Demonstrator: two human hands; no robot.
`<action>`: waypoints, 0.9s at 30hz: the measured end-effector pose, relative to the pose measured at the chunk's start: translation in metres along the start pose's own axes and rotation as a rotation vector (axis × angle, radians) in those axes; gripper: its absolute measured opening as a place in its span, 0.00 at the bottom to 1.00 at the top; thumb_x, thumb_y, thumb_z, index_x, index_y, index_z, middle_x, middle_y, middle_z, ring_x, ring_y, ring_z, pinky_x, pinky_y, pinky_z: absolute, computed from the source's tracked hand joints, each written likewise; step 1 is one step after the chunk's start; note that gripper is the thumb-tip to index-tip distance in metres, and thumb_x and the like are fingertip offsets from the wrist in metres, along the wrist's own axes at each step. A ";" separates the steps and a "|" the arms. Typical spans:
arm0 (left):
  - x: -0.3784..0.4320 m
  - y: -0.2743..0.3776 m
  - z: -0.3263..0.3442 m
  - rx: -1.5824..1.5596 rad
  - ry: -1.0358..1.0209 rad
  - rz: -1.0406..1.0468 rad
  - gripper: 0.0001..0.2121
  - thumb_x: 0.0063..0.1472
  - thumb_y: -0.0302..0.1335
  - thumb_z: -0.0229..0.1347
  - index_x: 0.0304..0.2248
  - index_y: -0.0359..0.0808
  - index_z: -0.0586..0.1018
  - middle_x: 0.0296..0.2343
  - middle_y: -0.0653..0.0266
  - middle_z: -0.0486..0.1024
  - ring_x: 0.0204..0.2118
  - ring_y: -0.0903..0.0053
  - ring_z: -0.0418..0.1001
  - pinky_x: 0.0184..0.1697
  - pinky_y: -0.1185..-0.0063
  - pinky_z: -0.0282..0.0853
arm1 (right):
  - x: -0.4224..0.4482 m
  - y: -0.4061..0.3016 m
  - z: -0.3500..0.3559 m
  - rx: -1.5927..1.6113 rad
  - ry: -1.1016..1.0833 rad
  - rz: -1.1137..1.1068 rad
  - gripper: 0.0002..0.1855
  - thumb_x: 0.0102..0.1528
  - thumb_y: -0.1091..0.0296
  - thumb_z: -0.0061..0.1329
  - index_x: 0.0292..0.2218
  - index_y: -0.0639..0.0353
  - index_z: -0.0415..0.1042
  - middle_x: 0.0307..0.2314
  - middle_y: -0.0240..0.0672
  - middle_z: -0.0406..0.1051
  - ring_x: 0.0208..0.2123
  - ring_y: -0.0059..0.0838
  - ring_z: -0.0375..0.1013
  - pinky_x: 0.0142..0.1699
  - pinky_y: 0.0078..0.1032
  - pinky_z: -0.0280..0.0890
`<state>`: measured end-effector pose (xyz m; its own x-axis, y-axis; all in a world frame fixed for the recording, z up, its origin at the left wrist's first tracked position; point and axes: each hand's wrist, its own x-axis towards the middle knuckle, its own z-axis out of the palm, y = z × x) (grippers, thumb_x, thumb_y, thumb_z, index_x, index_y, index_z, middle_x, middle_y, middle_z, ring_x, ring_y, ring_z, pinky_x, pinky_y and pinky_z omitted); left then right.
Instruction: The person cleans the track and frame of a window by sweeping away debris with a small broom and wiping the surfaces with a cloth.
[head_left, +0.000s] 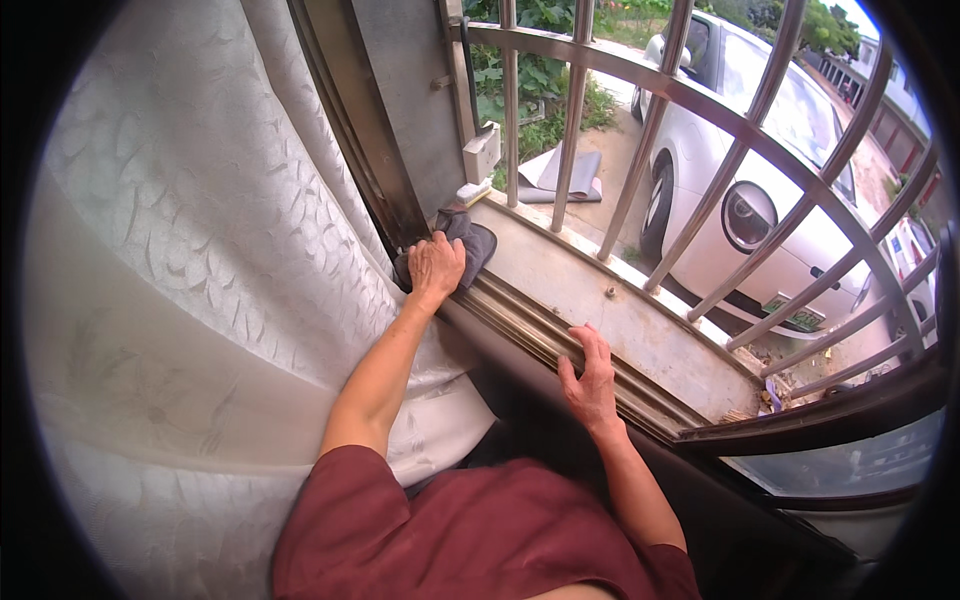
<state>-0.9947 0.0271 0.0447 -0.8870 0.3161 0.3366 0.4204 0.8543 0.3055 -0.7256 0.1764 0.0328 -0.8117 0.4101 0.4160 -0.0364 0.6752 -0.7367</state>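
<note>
My left hand (437, 264) grips a dark grey cloth (474, 241) at the left end of the window track (525, 319), close to the foot of the brown window frame (390, 180). Part of the cloth is hidden under the fingers, and a loose fold spreads onto the outer sill (570, 277). My right hand (591, 379) hovers at or rests lightly on the track's inner edge, fingers apart and holding nothing; whether it touches is hard to tell. Just beyond the cloth, a small white brush (474, 192) lies on the sill.
Metal security bars (652, 191) close off the sill's outer side. A white box (481, 154) with a black cable stands at the left corner. White patterned curtains (225, 225) hang at my left. A window sash (832, 450) fills the right end; a white car (720, 165) is parked outside.
</note>
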 end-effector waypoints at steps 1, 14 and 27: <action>-0.007 0.015 -0.006 -0.165 -0.189 -0.063 0.20 0.59 0.40 0.44 0.31 0.27 0.74 0.30 0.39 0.75 0.38 0.49 0.72 0.46 0.64 0.64 | 0.001 0.001 0.001 0.059 -0.005 0.062 0.22 0.49 0.77 0.49 0.47 0.64 0.64 0.45 0.50 0.65 0.55 0.52 0.59 0.58 0.37 0.57; -0.025 0.016 -0.082 -1.164 -0.573 -0.031 0.23 0.68 0.45 0.39 0.47 0.34 0.73 0.42 0.63 0.74 0.45 0.75 0.70 0.49 0.77 0.63 | 0.089 -0.041 -0.034 0.908 0.308 0.250 0.32 0.48 0.74 0.53 0.54 0.62 0.58 0.43 0.40 0.67 0.45 0.30 0.68 0.52 0.27 0.63; -0.065 -0.160 -0.078 -0.791 0.110 -0.449 0.22 0.58 0.30 0.49 0.51 0.29 0.66 0.51 0.45 0.66 0.56 0.59 0.63 0.58 0.70 0.57 | 0.145 -0.116 0.166 -0.334 -0.332 -0.625 0.29 0.37 0.76 0.54 0.44 0.54 0.70 0.47 0.34 0.64 0.49 0.39 0.62 0.47 0.36 0.60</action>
<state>-0.9895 -0.1626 0.0428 -0.9926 -0.0537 0.1091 0.0844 0.3427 0.9356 -0.9359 0.0557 0.0901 -0.8321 -0.2767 0.4807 -0.4100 0.8906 -0.1969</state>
